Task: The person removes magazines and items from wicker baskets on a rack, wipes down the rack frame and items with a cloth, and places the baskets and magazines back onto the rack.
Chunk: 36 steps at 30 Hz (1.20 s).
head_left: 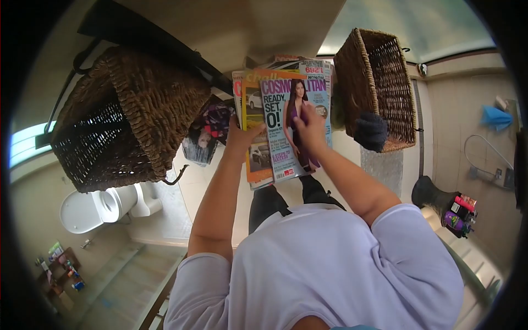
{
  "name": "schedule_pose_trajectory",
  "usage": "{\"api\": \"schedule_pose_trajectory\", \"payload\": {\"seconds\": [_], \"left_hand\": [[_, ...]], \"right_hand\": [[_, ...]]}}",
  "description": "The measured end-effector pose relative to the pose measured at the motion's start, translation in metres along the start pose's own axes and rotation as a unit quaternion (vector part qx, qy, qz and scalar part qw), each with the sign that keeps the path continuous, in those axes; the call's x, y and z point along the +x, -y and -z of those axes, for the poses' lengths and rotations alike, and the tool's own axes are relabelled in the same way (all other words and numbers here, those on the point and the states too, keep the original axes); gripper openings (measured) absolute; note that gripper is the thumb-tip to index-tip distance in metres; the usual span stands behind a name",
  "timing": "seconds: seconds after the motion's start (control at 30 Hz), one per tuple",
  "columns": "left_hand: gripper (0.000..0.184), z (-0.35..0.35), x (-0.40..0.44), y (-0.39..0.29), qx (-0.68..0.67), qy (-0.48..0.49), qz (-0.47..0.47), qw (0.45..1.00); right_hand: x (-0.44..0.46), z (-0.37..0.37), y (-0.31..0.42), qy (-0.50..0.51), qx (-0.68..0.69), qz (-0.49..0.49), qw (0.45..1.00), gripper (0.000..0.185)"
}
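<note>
A Cosmopolitan magazine (281, 140) lies on top of a loose pile of magazines, its cover showing a figure in a purple dress. An orange car magazine (256, 118) sticks out beneath it on the left. My left hand (241, 136) grips the pile's left side, thumb over the orange magazine and the other fingers mostly hidden. Across the Cosmopolitan cover, my right hand (312, 129) has its fingers curled and closed against the magazine; its fingertips are partly hidden. More magazines (316, 69) show behind at the top, some upside down.
At left a large wicker basket (132, 121) is tilted; next to it lies another magazine (201, 146). A second wicker basket (352, 82) stands at right with dark cloth (370, 132) over its edge. A toilet (104, 208) is at lower left, and a shower hose (478, 144) at far right.
</note>
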<state>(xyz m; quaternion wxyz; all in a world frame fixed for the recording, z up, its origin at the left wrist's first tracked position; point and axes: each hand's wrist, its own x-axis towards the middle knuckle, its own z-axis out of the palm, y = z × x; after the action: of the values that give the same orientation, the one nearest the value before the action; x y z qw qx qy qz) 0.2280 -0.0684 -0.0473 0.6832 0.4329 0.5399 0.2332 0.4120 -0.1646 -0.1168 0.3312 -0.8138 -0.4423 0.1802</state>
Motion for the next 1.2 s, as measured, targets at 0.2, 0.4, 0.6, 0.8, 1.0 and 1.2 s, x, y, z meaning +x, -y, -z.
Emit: {"api": "schedule_pose_trajectory", "payload": {"seconds": [0.2,0.4,0.6,0.8,1.0,1.2], "left_hand": [[0.065,0.003,0.006,0.009,-0.031,0.004,0.003,1.0],[0.059,0.007,0.007,0.007,-0.034,0.038,0.009,0.999],[0.054,0.009,0.013,0.014,-0.052,0.042,0.019,0.998],[0.048,0.01,0.014,0.012,-0.075,0.055,0.008,0.996],[0.047,0.012,0.018,0.016,-0.093,0.071,0.001,0.993],[0.049,0.011,0.017,0.014,-0.077,0.052,0.019,0.995]], "right_hand": [[0.008,0.015,-0.043,0.076,-0.084,-0.313,0.943,0.084],[-0.007,-0.012,0.003,0.029,-0.116,-0.211,0.97,0.086],[0.002,0.096,0.031,0.045,-0.063,0.069,0.995,0.065],[-0.016,0.195,-0.032,-0.003,-0.156,0.028,0.987,0.043],[-0.006,0.208,-0.038,-0.158,0.049,0.03,0.986,0.026],[0.008,0.216,-0.03,-0.271,0.24,0.02,0.932,0.025]]}}
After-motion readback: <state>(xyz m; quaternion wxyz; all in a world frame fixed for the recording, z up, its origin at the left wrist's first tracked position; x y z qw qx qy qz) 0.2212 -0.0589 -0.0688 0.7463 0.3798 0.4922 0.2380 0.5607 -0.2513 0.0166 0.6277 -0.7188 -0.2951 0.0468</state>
